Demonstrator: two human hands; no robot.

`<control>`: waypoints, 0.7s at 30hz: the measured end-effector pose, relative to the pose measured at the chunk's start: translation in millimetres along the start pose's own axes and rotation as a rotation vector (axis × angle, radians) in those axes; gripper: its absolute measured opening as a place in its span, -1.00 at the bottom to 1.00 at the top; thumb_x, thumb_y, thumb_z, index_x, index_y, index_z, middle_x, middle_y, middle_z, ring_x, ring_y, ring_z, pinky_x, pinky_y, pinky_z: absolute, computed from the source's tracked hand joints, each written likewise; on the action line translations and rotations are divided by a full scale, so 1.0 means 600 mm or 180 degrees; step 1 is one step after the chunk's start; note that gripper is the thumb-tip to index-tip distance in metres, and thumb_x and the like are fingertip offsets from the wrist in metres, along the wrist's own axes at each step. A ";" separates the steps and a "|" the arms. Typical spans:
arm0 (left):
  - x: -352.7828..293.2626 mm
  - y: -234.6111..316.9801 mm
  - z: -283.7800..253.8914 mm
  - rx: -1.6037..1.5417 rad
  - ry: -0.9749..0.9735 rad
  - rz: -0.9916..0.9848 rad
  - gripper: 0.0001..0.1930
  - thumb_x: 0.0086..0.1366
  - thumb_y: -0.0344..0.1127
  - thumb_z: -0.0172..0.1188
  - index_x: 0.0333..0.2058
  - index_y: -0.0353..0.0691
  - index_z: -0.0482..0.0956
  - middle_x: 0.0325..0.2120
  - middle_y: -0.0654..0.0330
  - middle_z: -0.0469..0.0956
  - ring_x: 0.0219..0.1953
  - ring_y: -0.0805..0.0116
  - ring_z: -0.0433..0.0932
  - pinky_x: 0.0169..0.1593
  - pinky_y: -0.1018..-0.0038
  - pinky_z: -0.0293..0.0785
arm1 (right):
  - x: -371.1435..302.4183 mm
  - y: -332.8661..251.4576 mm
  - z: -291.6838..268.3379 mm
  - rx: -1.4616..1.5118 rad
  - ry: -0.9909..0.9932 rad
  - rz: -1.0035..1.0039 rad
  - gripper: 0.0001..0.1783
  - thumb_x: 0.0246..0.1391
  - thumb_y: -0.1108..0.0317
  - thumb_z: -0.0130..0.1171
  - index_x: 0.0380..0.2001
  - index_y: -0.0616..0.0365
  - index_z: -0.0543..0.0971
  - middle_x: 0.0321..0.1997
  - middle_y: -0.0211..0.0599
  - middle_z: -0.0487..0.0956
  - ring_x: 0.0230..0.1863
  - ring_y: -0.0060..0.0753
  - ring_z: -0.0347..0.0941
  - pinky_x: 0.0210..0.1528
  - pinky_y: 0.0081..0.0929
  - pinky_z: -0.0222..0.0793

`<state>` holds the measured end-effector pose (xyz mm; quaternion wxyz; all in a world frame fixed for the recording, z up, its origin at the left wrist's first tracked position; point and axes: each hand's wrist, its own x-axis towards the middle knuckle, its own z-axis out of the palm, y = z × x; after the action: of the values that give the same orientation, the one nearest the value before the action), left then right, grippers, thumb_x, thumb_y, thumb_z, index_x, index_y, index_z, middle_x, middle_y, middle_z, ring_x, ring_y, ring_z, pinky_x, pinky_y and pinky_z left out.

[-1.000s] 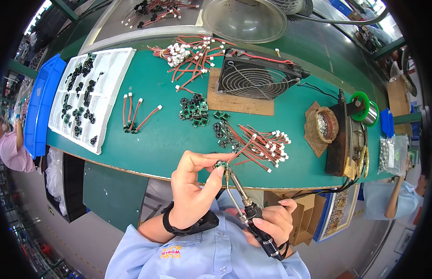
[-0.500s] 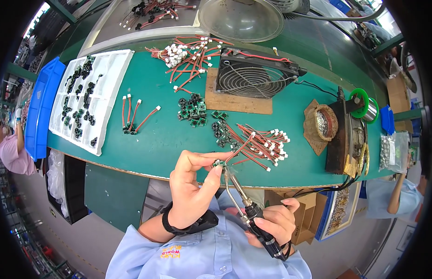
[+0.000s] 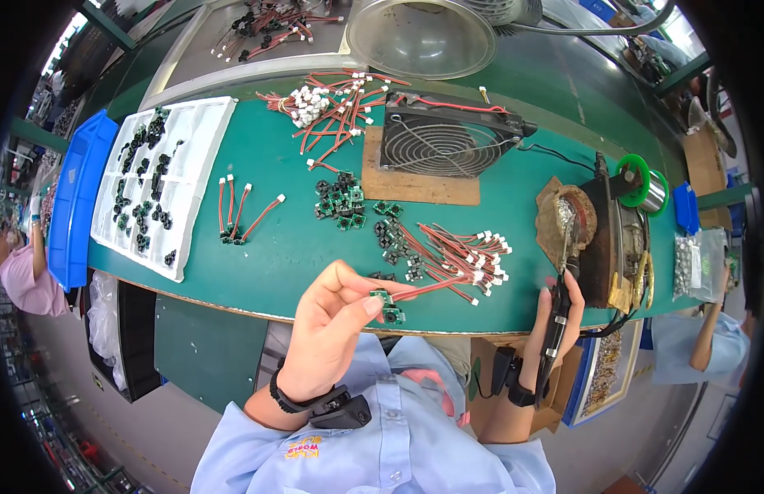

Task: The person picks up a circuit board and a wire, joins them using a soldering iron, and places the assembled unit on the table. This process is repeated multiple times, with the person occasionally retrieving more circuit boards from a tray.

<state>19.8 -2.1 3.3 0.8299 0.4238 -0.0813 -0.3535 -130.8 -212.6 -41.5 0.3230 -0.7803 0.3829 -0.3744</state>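
My left hand [image 3: 328, 329] pinches a small green circuit board [image 3: 389, 313] between thumb and fingers, just over the table's near edge. Red-brown wires [image 3: 427, 288] run from beside the board toward the right. In my right hand [image 3: 569, 309] is a soldering iron [image 3: 554, 331], pointing away from me. Its tip reaches into a round brown cup [image 3: 586, 216], and the exact contact point is hard to make out. Beyond my left hand lie several boards with wires and white connectors [image 3: 480, 259], plus a heap of green-and-black boards [image 3: 341, 198].
A black fan [image 3: 448, 144] stands on a brown board [image 3: 373, 177]. Loose connector wires [image 3: 341, 111] lie behind. At left are several wired boards [image 3: 234, 235], a white tray [image 3: 197, 136] of small parts and a blue bin [image 3: 73, 202]. A green solder spool [image 3: 633, 183] sits at right.
My right hand has carried the soldering iron away from the board, rightward to the cup. My left hand keeps the board, now lower and turned, with its wires pointing right.
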 end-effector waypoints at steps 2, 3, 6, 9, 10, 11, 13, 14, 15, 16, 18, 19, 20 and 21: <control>-0.002 -0.001 -0.007 0.0051 0.0029 0.0040 -0.91 0.22 -0.52 0.02 -0.34 -0.24 0.29 -0.19 -0.15 0.51 -0.12 0.34 0.50 -0.10 0.52 0.35 | -0.018 -0.015 0.011 0.0319 -0.0134 -0.0049 -0.72 0.05 0.58 0.08 -0.12 0.23 0.40 -0.27 -0.24 0.53 -0.21 -0.44 0.47 -0.09 -0.54 0.34; -0.005 0.001 -0.013 0.0225 0.0192 0.0268 -0.91 0.22 -0.53 0.02 -0.34 -0.24 0.29 -0.19 -0.16 0.51 -0.13 0.34 0.50 -0.11 0.52 0.35 | -0.033 -0.027 0.021 0.0645 -0.0267 -0.0108 -0.74 0.04 0.57 0.09 -0.16 0.22 0.42 -0.33 -0.25 0.55 -0.27 -0.44 0.48 -0.12 -0.55 0.35; 0.001 0.001 -0.018 0.0529 0.0367 0.0629 -0.90 0.22 -0.53 0.02 -0.34 -0.24 0.29 -0.19 -0.16 0.51 -0.14 0.36 0.49 -0.12 0.53 0.34 | -0.042 -0.042 0.032 0.0424 -0.0553 -0.0931 -0.78 -0.01 0.59 0.13 -0.24 0.20 0.43 -0.45 -0.25 0.54 -0.41 -0.38 0.48 -0.25 -0.54 0.36; -0.006 0.009 -0.020 0.0681 0.0736 0.0874 -0.92 0.20 -0.53 -0.02 -0.32 -0.26 0.31 -0.21 -0.12 0.50 -0.18 0.35 0.45 0.00 0.42 0.28 | -0.039 -0.065 0.060 -0.0108 -0.0859 -0.1834 -0.75 -0.14 0.59 0.15 -0.31 0.18 0.46 -0.52 -0.24 0.50 -0.50 -0.28 0.43 -0.38 -0.46 0.32; -0.006 0.008 -0.020 0.0669 0.0726 0.0858 -0.92 0.20 -0.53 -0.02 -0.32 -0.26 0.31 -0.21 -0.12 0.50 -0.18 0.35 0.45 0.00 0.42 0.28 | -0.038 -0.074 0.067 -0.0173 -0.0896 -0.1960 -0.72 -0.23 0.57 0.16 -0.32 0.17 0.47 -0.51 -0.24 0.47 -0.51 -0.24 0.39 -0.41 -0.41 0.28; -0.009 0.009 -0.019 0.0741 0.0744 0.0924 -0.92 0.21 -0.53 -0.02 -0.32 -0.26 0.31 -0.20 -0.12 0.49 -0.20 0.37 0.45 -0.01 0.44 0.28 | -0.039 -0.080 0.073 -0.0225 -0.0934 -0.2087 -0.68 -0.32 0.55 0.17 -0.34 0.17 0.49 -0.51 -0.25 0.45 -0.51 -0.20 0.35 -0.44 -0.36 0.24; -0.011 0.010 -0.018 0.0887 0.0773 0.1056 -0.91 0.22 -0.54 -0.03 -0.30 -0.27 0.30 -0.19 -0.12 0.49 -0.22 0.41 0.43 -0.03 0.46 0.29 | -0.039 -0.083 0.082 -0.0366 -0.0956 -0.2075 -0.68 -0.31 0.54 0.15 -0.33 0.17 0.49 -0.51 -0.25 0.43 -0.50 -0.20 0.34 -0.44 -0.36 0.24; -0.012 0.008 -0.020 0.0883 0.0764 0.1047 -0.91 0.22 -0.54 -0.03 -0.30 -0.27 0.30 -0.19 -0.12 0.49 -0.22 0.41 0.43 -0.03 0.46 0.29 | -0.040 -0.083 0.085 -0.0499 -0.0982 -0.2068 -0.69 -0.30 0.53 0.14 -0.33 0.17 0.49 -0.51 -0.25 0.42 -0.50 -0.19 0.34 -0.43 -0.35 0.24; -0.013 0.005 -0.022 0.0947 0.0751 0.1072 -0.91 0.22 -0.54 -0.03 -0.29 -0.28 0.30 -0.18 -0.12 0.48 -0.22 0.41 0.43 -0.03 0.47 0.29 | -0.041 -0.082 0.088 -0.0631 -0.1006 -0.2059 -0.69 -0.29 0.52 0.13 -0.32 0.17 0.49 -0.51 -0.25 0.41 -0.49 -0.19 0.33 -0.43 -0.35 0.24; -0.013 0.003 -0.024 0.1011 0.0737 0.1098 -0.90 0.22 -0.54 -0.03 -0.28 -0.28 0.29 -0.17 -0.12 0.47 -0.21 0.41 0.42 -0.03 0.48 0.28 | -0.044 -0.080 0.091 -0.0643 -0.0999 -0.2051 -0.69 -0.29 0.52 0.13 -0.32 0.17 0.49 -0.51 -0.25 0.41 -0.49 -0.19 0.33 -0.43 -0.35 0.24; -0.013 0.000 -0.023 0.1075 0.0709 0.1119 -0.89 0.22 -0.55 -0.04 -0.28 -0.28 0.29 -0.16 -0.12 0.46 -0.21 0.41 0.42 -0.04 0.48 0.28 | -0.050 -0.075 0.096 -0.0598 -0.0974 -0.1812 -0.68 -0.26 0.53 0.11 -0.29 0.17 0.47 -0.48 -0.23 0.39 -0.45 -0.18 0.33 -0.40 -0.35 0.24; -0.013 0.000 -0.023 0.1180 0.0732 0.1149 -0.89 0.23 -0.55 -0.04 -0.27 -0.28 0.29 -0.16 -0.10 0.46 -0.21 0.41 0.42 -0.05 0.48 0.30 | -0.052 -0.074 0.097 -0.0571 -0.0963 -0.1696 -0.67 -0.24 0.53 0.10 -0.27 0.18 0.46 -0.47 -0.21 0.39 -0.42 -0.17 0.33 -0.38 -0.35 0.24; -0.012 -0.001 -0.022 0.1286 0.0756 0.1181 -0.89 0.23 -0.55 -0.04 -0.26 -0.28 0.28 -0.16 -0.09 0.45 -0.21 0.41 0.42 -0.06 0.48 0.31 | -0.052 -0.075 0.096 -0.0576 -0.0956 -0.1692 -0.67 -0.24 0.53 0.10 -0.27 0.18 0.46 -0.47 -0.21 0.39 -0.42 -0.17 0.33 -0.38 -0.35 0.24; -0.013 -0.001 -0.021 0.1393 0.0779 0.1214 -0.89 0.23 -0.55 -0.05 -0.26 -0.28 0.28 -0.16 -0.07 0.44 -0.22 0.41 0.42 -0.08 0.48 0.33 | -0.051 -0.076 0.095 -0.0490 -0.0995 -0.1652 -0.66 -0.23 0.54 0.09 -0.25 0.18 0.44 -0.45 -0.20 0.39 -0.41 -0.16 0.33 -0.36 -0.35 0.23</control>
<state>19.5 10.8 -3.7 0.7740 0.6089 -0.1329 -0.1120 -80.1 -151.6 -45.2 0.2116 -0.9223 0.1438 -0.2898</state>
